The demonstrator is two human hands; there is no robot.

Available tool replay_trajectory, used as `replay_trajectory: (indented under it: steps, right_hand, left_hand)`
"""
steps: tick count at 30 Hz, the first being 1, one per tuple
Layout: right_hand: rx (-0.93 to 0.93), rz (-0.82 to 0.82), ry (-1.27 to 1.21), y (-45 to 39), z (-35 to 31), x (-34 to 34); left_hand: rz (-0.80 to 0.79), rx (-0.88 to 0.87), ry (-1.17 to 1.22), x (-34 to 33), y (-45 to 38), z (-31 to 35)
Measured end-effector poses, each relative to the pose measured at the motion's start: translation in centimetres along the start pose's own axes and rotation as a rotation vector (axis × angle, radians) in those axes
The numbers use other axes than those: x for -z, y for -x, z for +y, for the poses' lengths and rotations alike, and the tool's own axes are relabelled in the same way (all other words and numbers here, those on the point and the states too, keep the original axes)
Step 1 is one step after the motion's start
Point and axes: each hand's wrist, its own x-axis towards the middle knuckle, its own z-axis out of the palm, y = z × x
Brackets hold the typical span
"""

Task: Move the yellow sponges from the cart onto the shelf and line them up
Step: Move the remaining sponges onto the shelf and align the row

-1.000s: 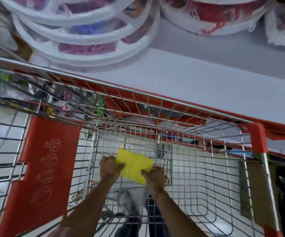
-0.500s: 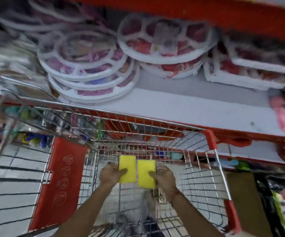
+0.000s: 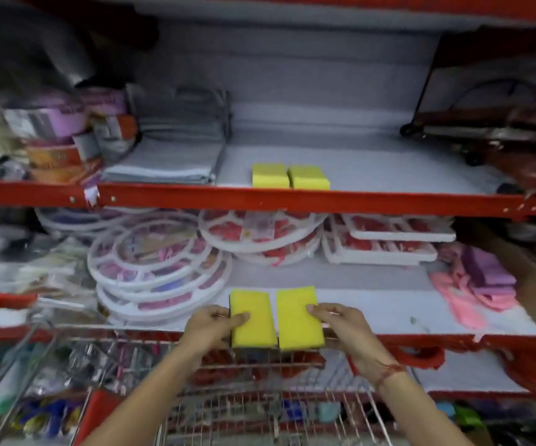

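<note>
I saw two yellow sponges [image 3: 290,177] lying flat, touching, on the shelf [image 3: 389,178]; below that shelf, two more sponges [image 3: 274,318] were held side by side.

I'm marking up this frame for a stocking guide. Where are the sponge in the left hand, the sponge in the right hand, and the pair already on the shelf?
Left-hand sponge [image 3: 254,320], head view, yellow face.
Right-hand sponge [image 3: 297,329], head view, yellow face.
Shelved pair [image 3: 270,175], head view, left sponge's top.

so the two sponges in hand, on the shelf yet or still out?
Still out. Left hand and right hand hold one sponge each above the cart. Two others already sit on the upper shelf.
</note>
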Motion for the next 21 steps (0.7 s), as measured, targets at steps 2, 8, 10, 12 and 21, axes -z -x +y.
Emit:
replay_trajectory:
  steps: [2, 8, 10, 12, 21]
  right_hand:
    - [0.083, -0.020, -0.007, 0.0, -4.3, 1.7]
    - [0.324, -0.010, 0.031, -0.8, -15.7, 7.8]
    - [0.387, 0.008, 0.043, -1.8, -19.2, 10.3]
    - [0.435, 0.052, 0.057, -3.2, -21.9, 12.5]
    - [0.376, 0.184, 0.152, -12.2, -25.9, 19.0]
  left_hand:
    - [-0.034, -0.056, 0.046, -0.4, -0.1, 4.2]
    - [-0.009, -0.325, 0.159, -4.1, -1.0, 15.9]
    - [0.026, -0.418, 0.134, -6.0, -1.8, 20.0]
    - [0.037, -0.493, 0.090, -8.0, -3.0, 23.5]
    - [0.200, -0.479, -0.246, -16.6, -9.6, 30.0]
